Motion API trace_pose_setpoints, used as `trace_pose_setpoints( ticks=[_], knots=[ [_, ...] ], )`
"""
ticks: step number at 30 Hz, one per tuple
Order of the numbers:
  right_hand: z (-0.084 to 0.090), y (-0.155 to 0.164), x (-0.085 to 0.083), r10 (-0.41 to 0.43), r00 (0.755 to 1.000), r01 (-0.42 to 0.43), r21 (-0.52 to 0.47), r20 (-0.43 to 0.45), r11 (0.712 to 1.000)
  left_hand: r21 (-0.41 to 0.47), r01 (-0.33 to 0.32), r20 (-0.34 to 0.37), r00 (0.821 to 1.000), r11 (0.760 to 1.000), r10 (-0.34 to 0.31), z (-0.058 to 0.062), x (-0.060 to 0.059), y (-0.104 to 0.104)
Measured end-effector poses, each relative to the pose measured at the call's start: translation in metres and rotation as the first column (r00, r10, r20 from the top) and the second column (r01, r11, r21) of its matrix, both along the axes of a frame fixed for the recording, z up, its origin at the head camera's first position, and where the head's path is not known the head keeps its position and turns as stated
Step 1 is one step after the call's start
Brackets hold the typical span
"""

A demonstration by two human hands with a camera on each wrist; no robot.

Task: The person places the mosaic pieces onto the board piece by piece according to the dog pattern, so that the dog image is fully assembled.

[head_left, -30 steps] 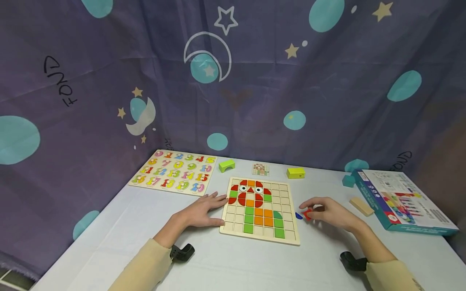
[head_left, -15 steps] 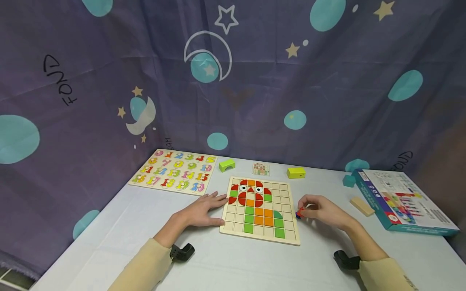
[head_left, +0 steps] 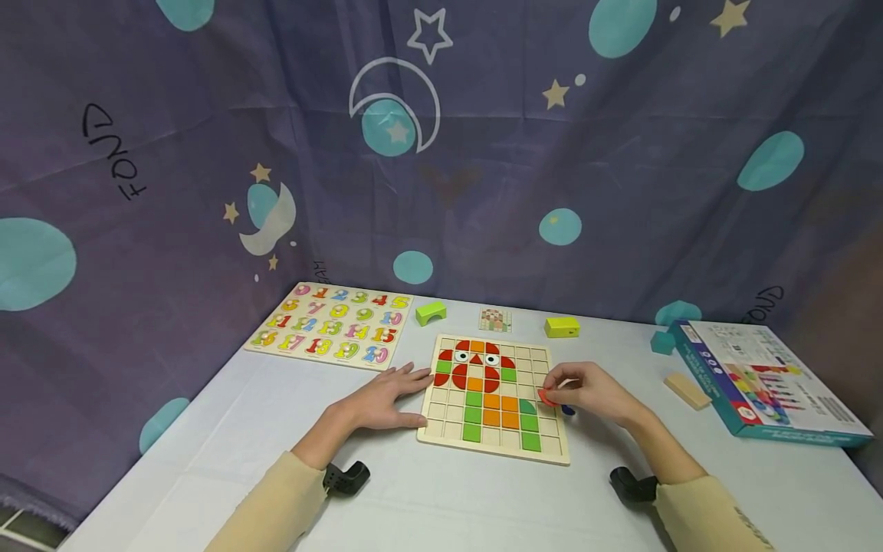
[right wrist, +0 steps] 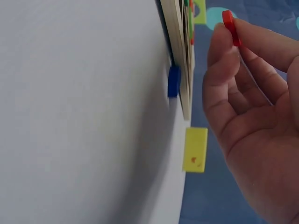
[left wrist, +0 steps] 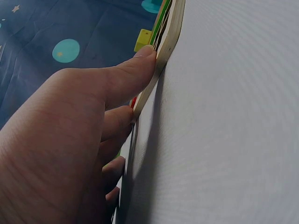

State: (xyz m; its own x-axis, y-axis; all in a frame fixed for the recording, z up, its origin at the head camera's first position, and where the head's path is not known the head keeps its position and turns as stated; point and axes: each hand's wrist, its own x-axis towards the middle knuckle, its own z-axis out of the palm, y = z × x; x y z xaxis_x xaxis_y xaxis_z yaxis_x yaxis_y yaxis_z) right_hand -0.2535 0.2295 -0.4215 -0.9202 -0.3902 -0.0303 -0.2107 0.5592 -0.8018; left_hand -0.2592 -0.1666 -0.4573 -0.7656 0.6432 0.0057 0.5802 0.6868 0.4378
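Observation:
A square wooden grid board lies on the table, with red, green and orange tiles forming an owl-like figure. My left hand lies flat at its left side; in the left wrist view the thumb touches the board's edge, fingers extended. Over the board's right edge, my right hand pinches a small red tile between thumb and fingertips. In the right wrist view this tile is held up off the board. A blue tile rests on the table against the right edge, partly hidden by the hand in the head view.
A number puzzle board lies back left. Behind the grid board are a green arch block, a small pattern card and a yellow block. A teal block, a plain wooden block and a flat box lie right.
My right hand has moved left with the red tile, from beside the board to over its right edge, passing the blue tile, which stays on the table. My left hand has stayed still.

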Motion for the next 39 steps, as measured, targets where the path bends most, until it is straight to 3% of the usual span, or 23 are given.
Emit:
trace_pose_setpoints(
  ticks=[9, 23, 39],
  knots=[
    [-0.002, -0.02, -0.008, -0.006, 1.0, 0.006, -0.001, -0.005, 1.0, -0.008, 0.0, -0.01, 1.0, 1.0, 0.0, 0.0, 0.0, 0.001],
    [-0.007, -0.045, -0.028, 0.03, 0.988, -0.01, 0.13, -0.152, 0.991, -0.004, -0.007, -0.009, 1.0, 1.0, 0.007, -0.002, -0.001, 0.001],
    [-0.004, -0.061, -0.032, 0.085, 0.989, -0.051, 0.261, -0.119, 0.964, -0.003, -0.001, -0.007, 1.0, 1.0, 0.001, -0.001, 0.0, 0.001]
  ],
)
